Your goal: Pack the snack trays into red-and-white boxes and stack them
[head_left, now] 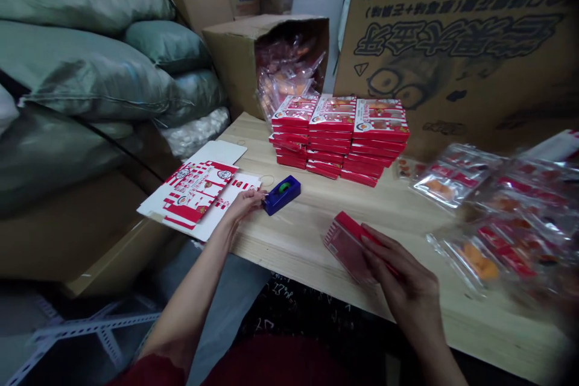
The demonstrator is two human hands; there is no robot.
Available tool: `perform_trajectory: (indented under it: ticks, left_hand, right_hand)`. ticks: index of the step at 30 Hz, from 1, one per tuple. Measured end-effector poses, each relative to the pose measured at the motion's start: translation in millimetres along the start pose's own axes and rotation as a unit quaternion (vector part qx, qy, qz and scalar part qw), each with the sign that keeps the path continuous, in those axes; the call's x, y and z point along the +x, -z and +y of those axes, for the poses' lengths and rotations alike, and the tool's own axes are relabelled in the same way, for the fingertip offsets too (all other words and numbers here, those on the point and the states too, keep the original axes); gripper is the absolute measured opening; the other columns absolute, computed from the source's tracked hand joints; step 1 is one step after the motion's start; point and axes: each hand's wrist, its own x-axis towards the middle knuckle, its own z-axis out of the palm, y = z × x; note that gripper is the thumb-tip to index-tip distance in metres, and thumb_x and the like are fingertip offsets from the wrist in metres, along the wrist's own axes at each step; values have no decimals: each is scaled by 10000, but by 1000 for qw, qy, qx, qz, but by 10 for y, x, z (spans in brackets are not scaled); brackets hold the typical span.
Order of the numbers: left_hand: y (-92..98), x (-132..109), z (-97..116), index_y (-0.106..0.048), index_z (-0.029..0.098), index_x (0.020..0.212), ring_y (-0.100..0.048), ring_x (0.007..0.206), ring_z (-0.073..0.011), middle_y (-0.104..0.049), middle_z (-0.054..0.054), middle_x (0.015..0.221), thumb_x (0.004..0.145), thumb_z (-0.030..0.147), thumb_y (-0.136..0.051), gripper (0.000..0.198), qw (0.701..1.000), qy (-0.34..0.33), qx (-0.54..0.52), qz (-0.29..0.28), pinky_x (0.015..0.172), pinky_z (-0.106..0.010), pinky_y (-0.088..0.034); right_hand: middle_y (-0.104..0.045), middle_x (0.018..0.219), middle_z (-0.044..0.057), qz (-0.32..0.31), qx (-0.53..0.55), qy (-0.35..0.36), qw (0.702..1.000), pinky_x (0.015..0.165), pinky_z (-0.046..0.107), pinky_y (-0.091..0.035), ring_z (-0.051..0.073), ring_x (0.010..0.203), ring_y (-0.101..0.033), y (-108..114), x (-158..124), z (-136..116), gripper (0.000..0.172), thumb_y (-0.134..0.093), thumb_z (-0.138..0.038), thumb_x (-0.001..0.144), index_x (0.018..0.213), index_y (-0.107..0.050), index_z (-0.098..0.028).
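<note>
A blue tape dispenser (283, 196) with a green roll stands on the wooden table (289, 241). At its cutting end are the closed fingertips of my left hand (245, 204); whether a piece of tape is between them is too small to tell. My right hand (402, 271) grips a red box (350, 247) with a clear window, tilted above the table's front edge. Flat printed red and white cards (199, 190) lie to the left of the dispenser. Behind it, red boxes (335, 139) are stacked in three columns.
An open carton (235, 66) with plastic-wrapped packs stands behind the stacks. Clear packs (520, 217) are piled at the right. A large printed carton (456, 54) rises at the back. Stuffed sacks (90, 66) are heaped at the left.
</note>
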Motion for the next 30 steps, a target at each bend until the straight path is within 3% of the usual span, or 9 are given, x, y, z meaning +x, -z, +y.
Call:
perform_trajectory:
  ticks: [7,11,14,17,20,21,23,26,30]
  left_hand:
    - [-18,-179,-310,-651,169,718,-677,882,-233,-742,-87,890,735,507,-764,357,994,-44,58,85,879,-398,-542]
    - [-106,-338,-234,-682,198,704,-651,1045,-294,-746,-110,1018,779,388,-732,210,976,-87,128,155,953,-420,-505]
    - [-329,-604,-54,-753,213,861,-652,1025,-285,-744,-93,1028,859,400,-679,201,967,-120,143,171,926,-392,-512]
    - [-759,-982,223,-791,219,993,-666,843,-232,-745,-43,876,912,418,-658,253,976,-136,113,125,810,-340,-534]
    - [-1294,-1346,531,-809,234,1077,-641,744,-182,-736,-24,838,922,394,-691,252,992,-123,-27,4,723,-307,-536]
    - [-1460,-1428,613,-781,246,1180,-637,720,-170,-734,-15,822,910,383,-714,310,991,-105,-74,-36,705,-299,-539]
    - [-1730,-1507,716,-590,275,1463,-645,695,-154,-730,5,786,885,357,-757,607,980,-72,-162,-91,703,-287,-549]
    - [-1953,-1451,721,-296,251,1629,-675,673,-143,-736,18,745,835,321,-816,952,968,-36,-230,-98,716,-268,-552]
    - [-1998,-1312,631,-280,190,1615,-696,647,-156,-749,3,706,791,345,-859,1019,970,-5,-229,-85,708,-272,-559]
  right_hand:
    - [-698,1374,35,-13,0,11,1000,1009,443,-586,266,1219,-687,-8,65,122,299,-634,-205,983,1222,-742,-349]
    - [-674,1380,53,-7,-8,10,1000,1010,466,-573,272,1232,-663,-29,70,79,313,-614,-189,991,1230,-736,-350]
    - [-659,1316,71,18,-20,21,999,985,489,-576,281,1222,-639,-72,50,51,318,-620,-167,980,1210,-745,-347]
    - [-658,1233,73,29,-26,23,999,927,472,-599,269,1155,-652,-100,40,33,332,-622,-147,973,1210,-742,-346]
    - [-670,1214,73,31,-32,10,999,908,467,-601,265,1114,-668,-115,38,5,330,-605,-155,986,1227,-732,-342]
    - [-684,1203,72,36,-36,10,999,918,473,-593,269,1111,-671,-122,34,-6,319,-607,-164,988,1226,-728,-338]
    - [-715,1175,72,56,-45,11,997,955,494,-575,283,1112,-676,-140,21,-23,298,-633,-189,978,1232,-710,-325]
    - [-727,1180,91,101,-55,-8,993,983,510,-569,302,1129,-685,-164,1,-25,373,-692,-229,948,1309,-632,-301]
    - [-713,1216,91,77,-94,34,992,1075,547,-516,284,1157,-676,-128,33,-21,480,-648,-184,970,1420,-548,-320]
